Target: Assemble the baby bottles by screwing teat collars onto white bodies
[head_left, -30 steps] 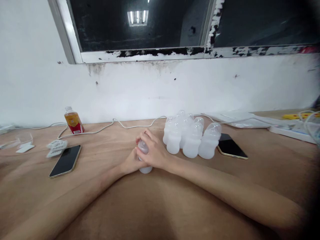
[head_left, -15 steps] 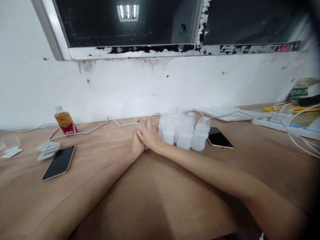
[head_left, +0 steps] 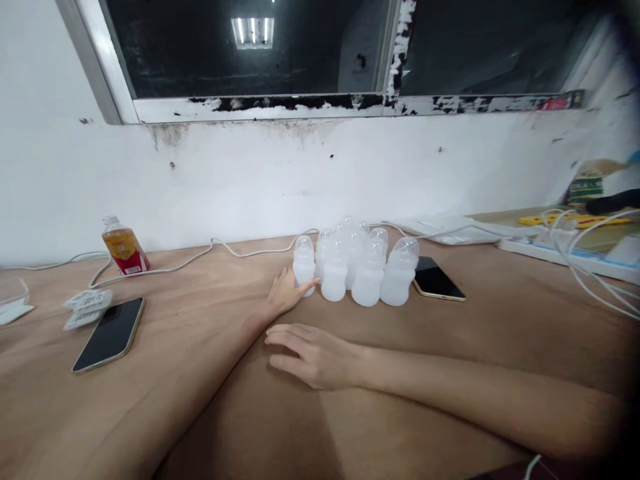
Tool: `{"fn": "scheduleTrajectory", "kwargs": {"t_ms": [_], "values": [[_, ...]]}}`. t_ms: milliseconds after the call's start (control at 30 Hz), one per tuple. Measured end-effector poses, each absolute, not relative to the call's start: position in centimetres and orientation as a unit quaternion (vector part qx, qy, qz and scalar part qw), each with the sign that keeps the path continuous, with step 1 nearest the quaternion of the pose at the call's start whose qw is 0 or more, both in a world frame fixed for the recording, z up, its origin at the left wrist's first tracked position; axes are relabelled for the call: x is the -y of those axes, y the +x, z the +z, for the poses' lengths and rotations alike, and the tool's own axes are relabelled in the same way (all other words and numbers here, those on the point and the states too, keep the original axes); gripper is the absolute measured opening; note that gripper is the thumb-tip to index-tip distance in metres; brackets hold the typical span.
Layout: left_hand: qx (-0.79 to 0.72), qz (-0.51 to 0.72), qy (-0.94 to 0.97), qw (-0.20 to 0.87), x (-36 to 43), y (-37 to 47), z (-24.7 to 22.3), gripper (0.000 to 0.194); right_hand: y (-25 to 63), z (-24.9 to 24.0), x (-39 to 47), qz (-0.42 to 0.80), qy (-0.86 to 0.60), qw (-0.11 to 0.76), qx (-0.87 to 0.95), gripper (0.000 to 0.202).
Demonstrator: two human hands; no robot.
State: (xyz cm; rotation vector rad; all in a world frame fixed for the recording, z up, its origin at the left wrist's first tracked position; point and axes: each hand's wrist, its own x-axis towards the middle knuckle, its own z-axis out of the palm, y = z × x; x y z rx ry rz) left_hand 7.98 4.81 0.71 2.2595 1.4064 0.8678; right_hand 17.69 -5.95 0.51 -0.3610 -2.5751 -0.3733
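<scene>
Several frosted white bottles with clear domed caps stand upright in a cluster (head_left: 367, 277) on the wooden table (head_left: 260, 427). At the cluster's left end is one such bottle (head_left: 304, 260), with my left hand (head_left: 290, 292) around its lower part, the thumb across its front. Nearer to me, my right hand (head_left: 313, 357) hovers over the table with its fingers apart and nothing in it. To the right of the cluster lies a black-screened phone (head_left: 437, 279).
A drink bottle (head_left: 126, 248) stands at the left, near a second phone (head_left: 109, 335) and small clear packages (head_left: 87, 308). A white cable runs along the wall. At the right are a power strip (head_left: 570, 257) and tangled white cables.
My right hand has come off the left-end bottle and moved down toward me, fingers apart. That bottle, hidden before, now shows beside the others. My left hand stays at it.
</scene>
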Motion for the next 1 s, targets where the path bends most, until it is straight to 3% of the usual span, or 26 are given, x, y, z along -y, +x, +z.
{"fn": "scheduleTrajectory", "kwargs": {"t_ms": [233,467,767,900,1000], "values": [[-0.479,0.267,0.825,0.140,-4.9,8.2,0.5,0.061,17.5,0.2,5.9,-0.107,-0.176,0.249,0.946,0.018],[-0.488,0.206,0.845,0.068,-4.8,8.6,0.1,0.064,17.6,0.2,5.7,-0.152,-0.148,0.250,0.945,0.017],[-0.480,0.214,0.851,0.012,-4.2,8.3,-0.1,0.076,18.1,0.5,6.1,-0.149,-0.164,0.267,0.938,0.019],[-0.449,0.231,0.863,0.028,-2.2,5.3,-0.6,0.068,18.5,0.4,6.2,-0.133,-0.143,0.265,0.944,0.021],[-0.415,0.217,0.882,0.061,0.6,1.5,-0.8,0.051,19.4,0.5,6.6,-0.063,-0.202,0.234,0.949,0.029]]}}
